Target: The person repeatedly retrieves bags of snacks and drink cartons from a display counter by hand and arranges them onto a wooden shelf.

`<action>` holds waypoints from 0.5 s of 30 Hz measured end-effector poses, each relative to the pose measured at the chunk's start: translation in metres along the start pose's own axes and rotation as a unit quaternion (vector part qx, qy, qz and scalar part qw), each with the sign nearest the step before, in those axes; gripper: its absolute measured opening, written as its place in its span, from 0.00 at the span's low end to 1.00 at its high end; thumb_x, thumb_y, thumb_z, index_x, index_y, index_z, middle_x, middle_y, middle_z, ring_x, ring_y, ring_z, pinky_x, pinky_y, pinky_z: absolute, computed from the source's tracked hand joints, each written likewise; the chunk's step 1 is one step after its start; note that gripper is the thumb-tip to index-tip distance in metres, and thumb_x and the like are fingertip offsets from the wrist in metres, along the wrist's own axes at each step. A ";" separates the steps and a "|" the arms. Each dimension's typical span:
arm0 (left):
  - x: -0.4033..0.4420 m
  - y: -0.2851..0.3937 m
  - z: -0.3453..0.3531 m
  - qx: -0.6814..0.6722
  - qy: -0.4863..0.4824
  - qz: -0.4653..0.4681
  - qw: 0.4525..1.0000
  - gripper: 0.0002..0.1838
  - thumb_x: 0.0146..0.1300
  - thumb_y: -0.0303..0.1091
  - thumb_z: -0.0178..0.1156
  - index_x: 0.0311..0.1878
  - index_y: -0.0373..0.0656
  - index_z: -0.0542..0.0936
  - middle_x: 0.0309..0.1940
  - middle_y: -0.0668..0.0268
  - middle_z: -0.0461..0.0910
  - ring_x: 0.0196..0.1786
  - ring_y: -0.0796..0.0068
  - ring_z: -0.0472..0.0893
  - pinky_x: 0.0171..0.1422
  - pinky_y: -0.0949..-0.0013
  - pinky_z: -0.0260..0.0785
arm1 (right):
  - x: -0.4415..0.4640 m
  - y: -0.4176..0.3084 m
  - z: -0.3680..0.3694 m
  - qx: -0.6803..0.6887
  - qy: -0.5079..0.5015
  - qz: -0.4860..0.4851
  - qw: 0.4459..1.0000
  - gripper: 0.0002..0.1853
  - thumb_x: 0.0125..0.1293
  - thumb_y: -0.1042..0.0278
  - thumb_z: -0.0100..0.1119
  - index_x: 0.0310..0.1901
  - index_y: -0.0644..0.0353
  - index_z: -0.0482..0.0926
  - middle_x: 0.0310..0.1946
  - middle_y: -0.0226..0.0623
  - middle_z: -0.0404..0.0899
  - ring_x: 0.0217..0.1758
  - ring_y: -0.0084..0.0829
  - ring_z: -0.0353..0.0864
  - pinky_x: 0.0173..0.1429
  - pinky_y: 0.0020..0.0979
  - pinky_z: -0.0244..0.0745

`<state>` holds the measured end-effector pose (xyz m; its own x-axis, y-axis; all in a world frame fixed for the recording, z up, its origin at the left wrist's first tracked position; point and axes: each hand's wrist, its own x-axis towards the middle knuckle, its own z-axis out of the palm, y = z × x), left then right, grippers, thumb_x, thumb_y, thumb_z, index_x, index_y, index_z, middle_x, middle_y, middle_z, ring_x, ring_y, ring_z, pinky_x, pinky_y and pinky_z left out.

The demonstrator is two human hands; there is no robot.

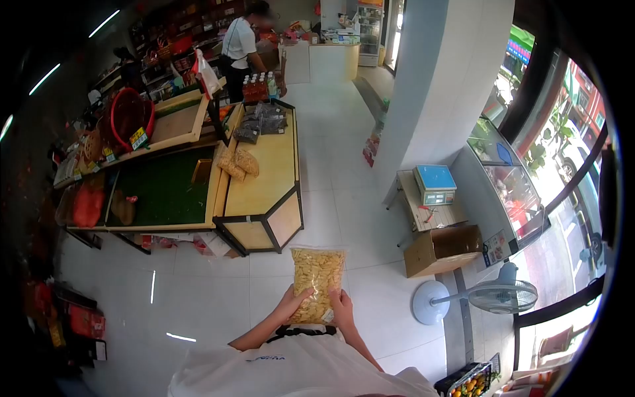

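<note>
In front of my waist I hold a clear plastic bag of pale yellow, pasta-like pieces (318,268), upright, with a small white label near its lower right corner. My left hand (293,302) grips its left edge, the thumb lying over the front. On the opposite edge, my right hand (341,306) is closed with its thumb at the front too. The fingers behind the bag are hidden. I cannot tell exactly what food is inside.
Ahead left stands a wooden display table (264,172) with bagged tan goods (239,163), dark packets (261,124) and bottles (259,87). A person (241,49) is behind it. To the right are a scale (435,184), a cardboard box (443,251) and a floor fan (503,296).
</note>
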<state>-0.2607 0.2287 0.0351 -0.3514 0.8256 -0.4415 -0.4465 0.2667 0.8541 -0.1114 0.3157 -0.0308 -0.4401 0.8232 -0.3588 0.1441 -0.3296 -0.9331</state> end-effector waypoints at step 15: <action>0.210 0.068 0.023 -0.037 0.014 -0.018 0.999 0.27 0.60 0.42 0.62 0.56 0.32 0.69 0.49 0.61 0.76 0.49 0.75 0.75 0.53 0.70 0.70 | 0.197 -0.085 -0.018 0.037 -0.006 0.083 0.996 0.30 0.65 0.44 0.52 0.47 0.72 0.73 0.39 0.41 0.78 0.42 0.27 0.74 0.48 0.28 0.70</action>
<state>-0.3459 0.4316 0.0070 -0.3568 0.8010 -0.4807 -0.5194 0.2576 0.8148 -0.1950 0.5142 -0.0228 -0.4272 0.7489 -0.5067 0.1495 -0.4942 -0.8564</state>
